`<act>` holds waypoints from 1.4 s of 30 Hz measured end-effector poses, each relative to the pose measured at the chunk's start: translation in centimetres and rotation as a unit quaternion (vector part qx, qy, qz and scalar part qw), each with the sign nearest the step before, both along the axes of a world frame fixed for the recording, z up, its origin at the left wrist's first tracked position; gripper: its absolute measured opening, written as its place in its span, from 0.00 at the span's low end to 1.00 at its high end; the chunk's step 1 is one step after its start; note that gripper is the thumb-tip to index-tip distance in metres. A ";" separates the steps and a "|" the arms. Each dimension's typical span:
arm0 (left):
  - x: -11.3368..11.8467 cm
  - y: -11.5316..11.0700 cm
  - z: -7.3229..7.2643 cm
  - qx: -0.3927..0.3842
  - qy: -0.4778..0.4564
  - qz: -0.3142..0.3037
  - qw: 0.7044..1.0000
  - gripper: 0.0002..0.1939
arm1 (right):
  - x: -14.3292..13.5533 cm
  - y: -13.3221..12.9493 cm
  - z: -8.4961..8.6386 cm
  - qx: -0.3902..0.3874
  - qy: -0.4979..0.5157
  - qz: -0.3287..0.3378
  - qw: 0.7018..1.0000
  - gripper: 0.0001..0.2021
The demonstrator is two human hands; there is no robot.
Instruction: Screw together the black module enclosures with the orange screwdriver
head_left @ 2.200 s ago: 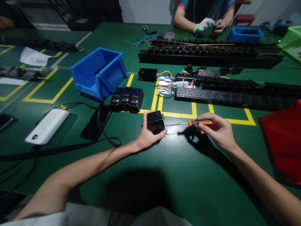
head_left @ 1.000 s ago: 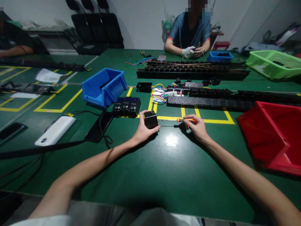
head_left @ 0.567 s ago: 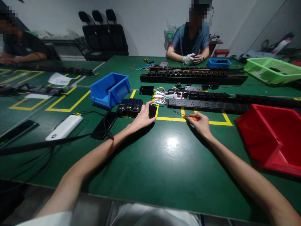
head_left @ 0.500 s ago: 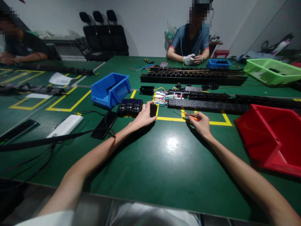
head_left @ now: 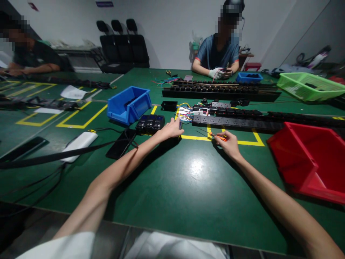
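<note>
My left hand (head_left: 172,129) is closed over a small black module (head_left: 181,125), mostly hidden beneath the fingers, beside the near end of a black socket strip. Just left of it sit several similar black modules (head_left: 150,123) with small screens. A screwdriver (head_left: 221,138) with an orange handle is held in the closed fingers of my right hand (head_left: 229,144), its thin shaft pointing left. Beyond both hands lies the long black socket strip (head_left: 229,121). Coloured wires (head_left: 184,113) spread from its left end over something white.
A blue bin (head_left: 126,108) stands at left, a red bin (head_left: 296,158) at right. A black phone (head_left: 121,144) and a white power bank (head_left: 80,145) lie left with cables. Farther back are more black strips (head_left: 221,94), a green basket (head_left: 307,86) and a seated co-worker (head_left: 215,54).
My left hand has turned and now covers more of the black module. My right hand keeps the screwdriver at nearly the same place. The camera view has shifted slightly.
</note>
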State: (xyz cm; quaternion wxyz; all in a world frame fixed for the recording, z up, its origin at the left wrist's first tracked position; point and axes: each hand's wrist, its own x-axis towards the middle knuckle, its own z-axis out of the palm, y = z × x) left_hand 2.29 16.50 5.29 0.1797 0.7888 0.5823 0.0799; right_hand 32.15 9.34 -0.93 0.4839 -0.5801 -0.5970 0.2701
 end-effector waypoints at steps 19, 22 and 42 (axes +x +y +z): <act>-5.1 -0.8 -1.5 0.063 -0.070 -0.214 0.972 0.58 | -0.2 -0.2 -0.2 -0.002 -0.073 0.057 0.996 0.14; -4.8 0.5 -2.3 0.091 -0.084 -0.243 0.962 0.60 | -0.2 -0.2 -0.3 -0.002 -0.075 0.063 0.995 0.14; 6.4 3.4 1.0 0.105 0.139 -0.218 0.960 0.14 | -1.3 -0.9 0.6 0.085 -0.249 0.179 0.948 0.09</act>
